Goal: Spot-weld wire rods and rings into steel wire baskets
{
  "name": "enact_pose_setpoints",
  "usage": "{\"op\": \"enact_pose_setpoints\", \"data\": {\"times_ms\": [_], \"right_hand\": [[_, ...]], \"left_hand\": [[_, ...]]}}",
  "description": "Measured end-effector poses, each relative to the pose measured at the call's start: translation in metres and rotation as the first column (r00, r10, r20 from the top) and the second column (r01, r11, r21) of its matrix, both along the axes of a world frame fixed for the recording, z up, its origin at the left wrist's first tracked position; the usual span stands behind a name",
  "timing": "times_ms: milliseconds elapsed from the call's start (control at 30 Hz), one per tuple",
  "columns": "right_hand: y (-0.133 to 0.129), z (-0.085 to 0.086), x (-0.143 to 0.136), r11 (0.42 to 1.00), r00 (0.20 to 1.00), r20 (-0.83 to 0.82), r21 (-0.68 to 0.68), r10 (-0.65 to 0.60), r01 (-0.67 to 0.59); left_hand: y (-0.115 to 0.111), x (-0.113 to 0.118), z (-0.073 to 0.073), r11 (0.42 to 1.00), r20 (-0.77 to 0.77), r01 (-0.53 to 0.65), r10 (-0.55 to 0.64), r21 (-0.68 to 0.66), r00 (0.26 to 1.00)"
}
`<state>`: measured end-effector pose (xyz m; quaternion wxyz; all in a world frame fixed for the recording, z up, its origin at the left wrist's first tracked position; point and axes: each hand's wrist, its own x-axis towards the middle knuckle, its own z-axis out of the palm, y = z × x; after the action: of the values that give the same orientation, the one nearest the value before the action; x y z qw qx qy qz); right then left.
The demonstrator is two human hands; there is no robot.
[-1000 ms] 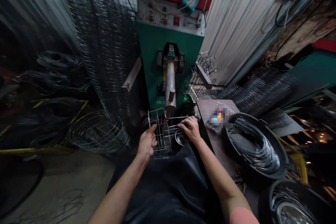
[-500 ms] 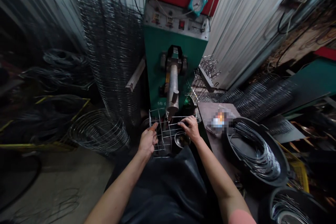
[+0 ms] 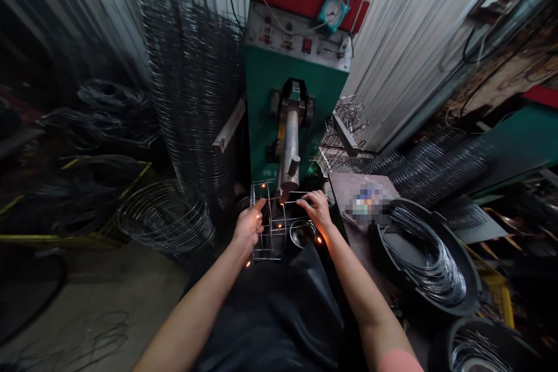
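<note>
My left hand [image 3: 249, 225] is closed on the left side of a wire frame [image 3: 271, 222], its index finger stretched along a wire. My right hand [image 3: 317, 209] pinches a thin wire [image 3: 297, 192] at the frame's right side. Wires of the frame reach under the tip of a metal welding arm [image 3: 289, 157], which sticks out of a green machine [image 3: 261, 93]. Orange sparks show at that tip, over the frame and near both hands. Below my right fingers lies a small round metal bowl [image 3: 302, 233].
Tall stacked wire mesh [image 3: 187, 81] stands left of the machine, with a round wire basket [image 3: 165, 215] below. At the right are a small table [image 3: 337, 186], a black tub [image 3: 473, 296] of wire rings and a second tub [image 3: 501, 328].
Orange sparks have appeared at the arm's tip and around the frame. The view has shifted slightly; both hands keep nearly the same place and hold.
</note>
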<state>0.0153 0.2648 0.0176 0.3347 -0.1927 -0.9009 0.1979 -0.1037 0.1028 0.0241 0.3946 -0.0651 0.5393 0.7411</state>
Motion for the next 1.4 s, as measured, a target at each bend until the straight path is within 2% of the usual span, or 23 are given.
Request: {"op": "enact_pose_setpoints", "data": {"times_ms": [367,700,933,1067,1233,1300,1400], "right_hand": [[0.001,0.007,0.001,1.0,0.999,0.046,0.018,-0.021,0.02],[0.0,0.004,0.0,0.999,0.995,0.093,-0.02,-0.038,0.04],[-0.001,0.006,0.003,1.0,0.999,0.031,-0.004,-0.014,0.014],[-0.005,0.009,0.006,0.999,0.998,0.039,0.001,0.043,-0.043],[-0.027,0.016,0.031,0.986,0.986,-0.021,0.041,0.162,-0.161],[-0.034,0.019,0.05,0.99,0.987,-0.085,0.047,0.135,-0.131],[-0.036,0.019,0.081,0.998,0.99,-0.143,-0.053,0.018,-0.025]], "left_hand": [[-0.003,0.002,0.009,1.0,-0.051,0.024,-0.024,-0.005,0.998],[0.0,-0.002,-0.004,0.998,-0.061,0.05,-0.051,-0.024,0.997],[-0.003,-0.002,-0.005,0.994,-0.101,0.106,-0.104,0.014,0.989],[-0.005,-0.003,-0.006,0.992,-0.131,0.121,-0.116,0.027,0.985],[-0.028,0.001,-0.018,0.988,-0.123,0.142,-0.134,0.058,0.983],[-0.048,0.005,-0.029,0.983,-0.054,0.166,-0.162,0.074,0.985],[-0.083,0.012,-0.045,0.972,0.056,0.197,-0.206,0.125,0.977]]}}
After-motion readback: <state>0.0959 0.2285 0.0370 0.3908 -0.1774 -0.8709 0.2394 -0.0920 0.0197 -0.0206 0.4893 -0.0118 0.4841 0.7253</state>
